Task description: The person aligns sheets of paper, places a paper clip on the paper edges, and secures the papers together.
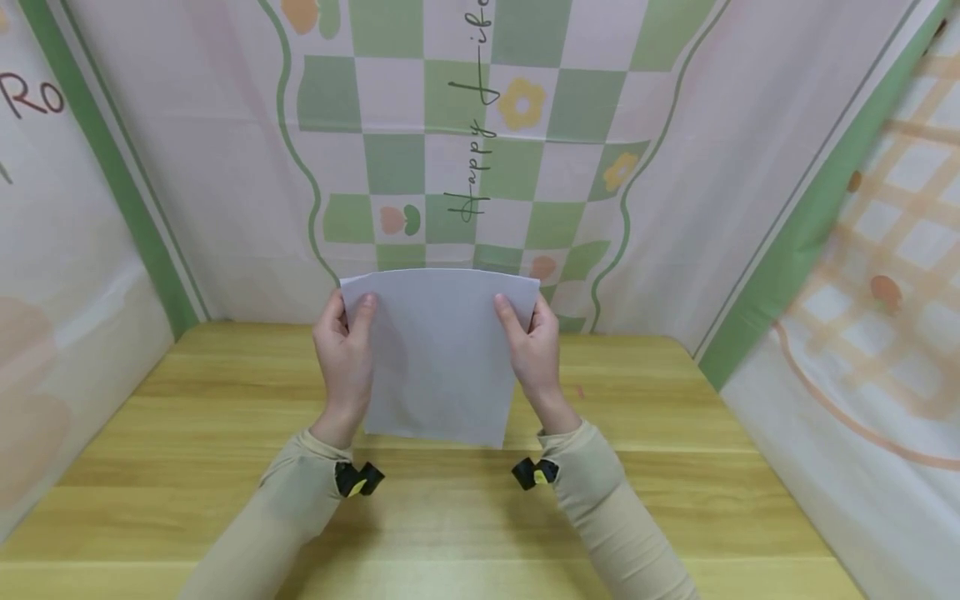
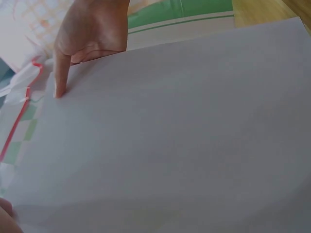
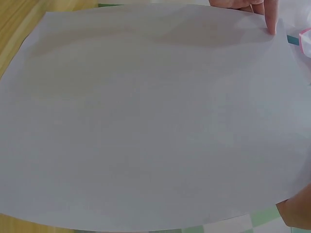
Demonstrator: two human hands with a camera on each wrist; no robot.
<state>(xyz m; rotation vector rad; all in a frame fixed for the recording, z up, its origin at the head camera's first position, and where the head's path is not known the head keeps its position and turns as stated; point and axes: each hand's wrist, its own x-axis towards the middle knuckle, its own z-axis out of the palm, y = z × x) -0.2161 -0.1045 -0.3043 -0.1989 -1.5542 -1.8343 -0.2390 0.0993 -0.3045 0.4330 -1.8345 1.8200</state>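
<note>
A blank white sheet of paper (image 1: pixel 441 358) is held up above the wooden table, its top edge bowed slightly upward. My left hand (image 1: pixel 347 354) pinches it near the upper left corner, thumb on the near face and fingers behind. At the upper right corner my right hand (image 1: pixel 537 350) grips it the same way. The paper (image 2: pixel 170 131) fills most of the left wrist view, where the right hand (image 2: pixel 92 34) shows at the far edge. In the right wrist view the sheet (image 3: pixel 146 116) spreads widely, with the left hand (image 3: pixel 252 9) at the top. The fingers behind the sheet are mostly hidden.
The wooden table (image 1: pixel 420 533) lies below the hands. A curtain with green and white checks (image 1: pixel 395 162) hangs behind its back edge, and printed cloth (image 1: pixel 862 333) closes off the right side. Small dark devices (image 1: pixel 358 479) are worn at both wrists.
</note>
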